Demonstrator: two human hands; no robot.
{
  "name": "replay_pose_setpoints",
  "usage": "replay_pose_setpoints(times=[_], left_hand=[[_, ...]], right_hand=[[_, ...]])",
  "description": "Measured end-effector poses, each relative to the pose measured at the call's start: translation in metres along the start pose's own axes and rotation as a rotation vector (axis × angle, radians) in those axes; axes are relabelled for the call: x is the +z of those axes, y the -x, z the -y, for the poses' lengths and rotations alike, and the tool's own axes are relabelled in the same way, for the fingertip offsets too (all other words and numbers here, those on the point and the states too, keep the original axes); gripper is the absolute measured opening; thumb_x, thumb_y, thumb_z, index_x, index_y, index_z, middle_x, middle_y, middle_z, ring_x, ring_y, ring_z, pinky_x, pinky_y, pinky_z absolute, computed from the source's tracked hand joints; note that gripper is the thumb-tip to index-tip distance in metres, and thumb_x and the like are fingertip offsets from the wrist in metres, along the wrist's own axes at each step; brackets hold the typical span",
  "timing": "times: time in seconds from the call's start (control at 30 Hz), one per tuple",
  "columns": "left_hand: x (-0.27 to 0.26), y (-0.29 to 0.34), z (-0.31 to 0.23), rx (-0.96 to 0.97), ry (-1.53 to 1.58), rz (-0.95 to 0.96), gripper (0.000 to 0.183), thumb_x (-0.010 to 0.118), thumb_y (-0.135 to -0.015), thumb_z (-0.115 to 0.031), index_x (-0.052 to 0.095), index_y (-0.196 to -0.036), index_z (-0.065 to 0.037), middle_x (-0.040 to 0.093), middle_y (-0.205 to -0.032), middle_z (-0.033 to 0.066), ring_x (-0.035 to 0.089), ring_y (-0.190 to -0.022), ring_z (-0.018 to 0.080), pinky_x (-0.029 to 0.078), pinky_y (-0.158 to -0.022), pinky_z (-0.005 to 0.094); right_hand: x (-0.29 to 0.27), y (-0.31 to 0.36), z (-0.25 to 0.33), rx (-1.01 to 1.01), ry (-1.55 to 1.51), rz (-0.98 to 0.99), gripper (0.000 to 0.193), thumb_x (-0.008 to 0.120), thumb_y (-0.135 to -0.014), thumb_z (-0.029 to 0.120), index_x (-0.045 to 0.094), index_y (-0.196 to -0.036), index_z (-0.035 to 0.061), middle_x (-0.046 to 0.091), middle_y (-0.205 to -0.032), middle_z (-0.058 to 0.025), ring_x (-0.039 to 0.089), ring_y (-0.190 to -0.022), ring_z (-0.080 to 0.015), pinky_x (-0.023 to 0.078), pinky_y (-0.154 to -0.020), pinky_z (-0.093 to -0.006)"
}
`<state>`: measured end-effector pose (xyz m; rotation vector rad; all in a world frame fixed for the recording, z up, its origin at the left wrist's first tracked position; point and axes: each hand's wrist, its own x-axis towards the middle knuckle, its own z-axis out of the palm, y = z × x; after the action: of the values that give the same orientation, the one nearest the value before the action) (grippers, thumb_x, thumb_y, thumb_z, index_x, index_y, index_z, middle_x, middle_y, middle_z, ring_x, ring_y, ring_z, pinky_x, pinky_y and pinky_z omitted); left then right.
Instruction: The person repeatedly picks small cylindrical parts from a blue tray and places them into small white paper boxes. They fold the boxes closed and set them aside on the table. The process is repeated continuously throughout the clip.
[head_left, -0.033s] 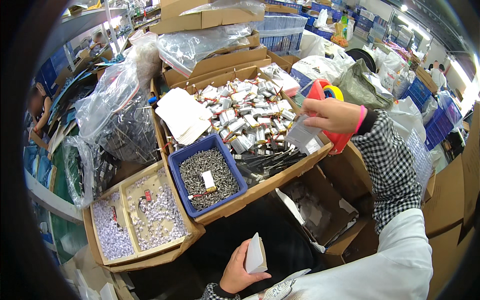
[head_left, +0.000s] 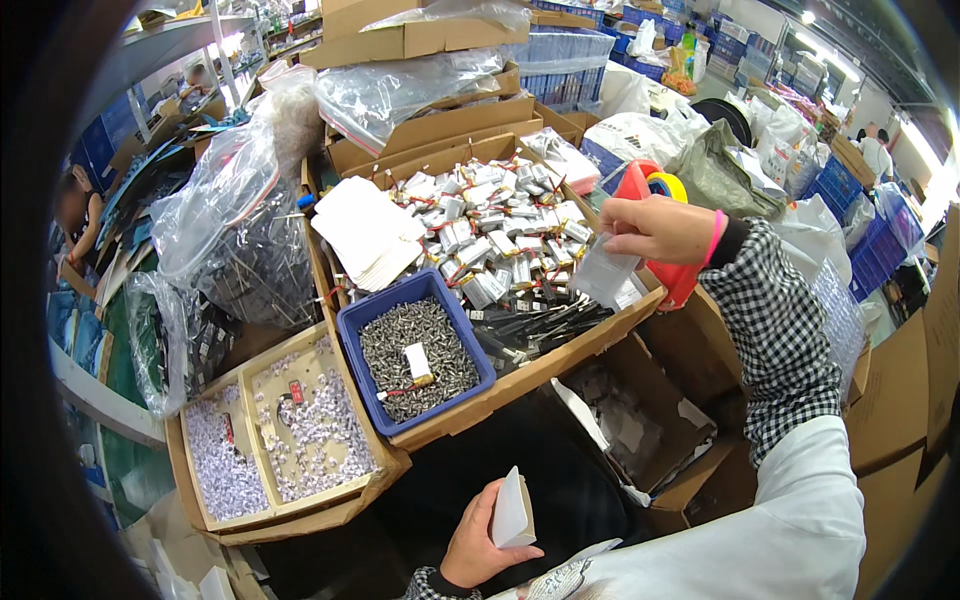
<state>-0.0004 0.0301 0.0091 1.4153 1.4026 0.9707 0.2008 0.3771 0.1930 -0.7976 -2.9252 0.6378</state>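
In my left hand (head_left: 480, 545), close to my body, I grip a small white box-like piece (head_left: 513, 512) between fingers and thumb. Over the right end of a large cardboard box (head_left: 560, 352), my right hand (head_left: 655, 228) pinches a thin translucent plastic piece (head_left: 605, 272); whether it is a small bag or a sheet is unclear. Just behind that hand sits a red plastic holder (head_left: 678, 285) with a yellow tape roll (head_left: 667, 185). Small silver battery packs with wires (head_left: 490, 230) fill much of the box, and black strip-like parts (head_left: 530, 328) lie in front of them.
A blue bin of small metal parts (head_left: 420, 345) has one white battery pack (head_left: 417, 360) on top. Left of it stands a two-part tray (head_left: 262, 450) of tiny white pieces. White sheets (head_left: 368, 232) are stacked behind the bin. An open carton (head_left: 640, 420) sits below right.
My right hand has shifted very slightly, and the translucent piece in it has tilted a little. My left hand stays in place.
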Motion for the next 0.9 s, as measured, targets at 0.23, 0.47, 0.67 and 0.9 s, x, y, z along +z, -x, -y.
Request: replay_pose_setpoints(times=[0.23,0.47,0.67,0.9], left_hand=[[0.006,0.011,0.013,0.036,0.007,-0.058,0.104,0.086,-0.056,-0.034,0.032,-0.138,0.001,0.042,-0.134,0.0231,0.042,-0.124,0.0377,0.034,-0.105,0.0391],[0.003,0.013,0.017,0.057,0.014,-0.08,0.105,0.086,-0.056,-0.031,0.031,-0.139,0.001,0.042,-0.136,0.0214,0.042,-0.126,0.035,0.034,-0.105,0.0381],[0.003,0.016,0.018,-0.095,0.661,-0.079,0.115,0.086,-0.056,-0.048,0.025,-0.141,-0.001,0.048,-0.128,0.0121,0.05,-0.113,0.0212,0.04,-0.097,0.034],[0.004,0.016,0.009,-0.193,1.064,-0.017,0.114,0.079,-0.052,-0.063,0.032,-0.135,0.0,0.047,-0.124,0.0094,0.05,-0.11,0.019,0.042,-0.094,0.0327]], right_hand=[[-0.002,-0.053,-0.029,-0.071,0.278,-0.003,0.037,0.069,-0.074,0.008,0.058,-0.109,0.0104,0.064,-0.087,-0.0095,0.064,-0.084,-0.0246,0.049,-0.075,-0.0347],[0.021,-0.106,-0.05,-0.023,0.447,0.162,0.031,0.074,-0.068,0.012,0.064,-0.097,0.0104,0.065,-0.093,-0.0119,0.062,-0.092,-0.032,0.048,-0.081,-0.0398],[0.019,-0.106,-0.044,0.054,0.643,0.272,0.034,0.075,-0.069,0.028,0.067,-0.096,0.0094,0.066,-0.091,-0.0134,0.063,-0.09,-0.0319,0.049,-0.079,-0.0404],[0.016,-0.078,-0.05,0.042,0.302,0.161,0.031,0.071,-0.075,0.023,0.061,-0.1,0.0073,0.065,-0.089,-0.0119,0.062,-0.087,-0.031,0.049,-0.078,-0.0377]])
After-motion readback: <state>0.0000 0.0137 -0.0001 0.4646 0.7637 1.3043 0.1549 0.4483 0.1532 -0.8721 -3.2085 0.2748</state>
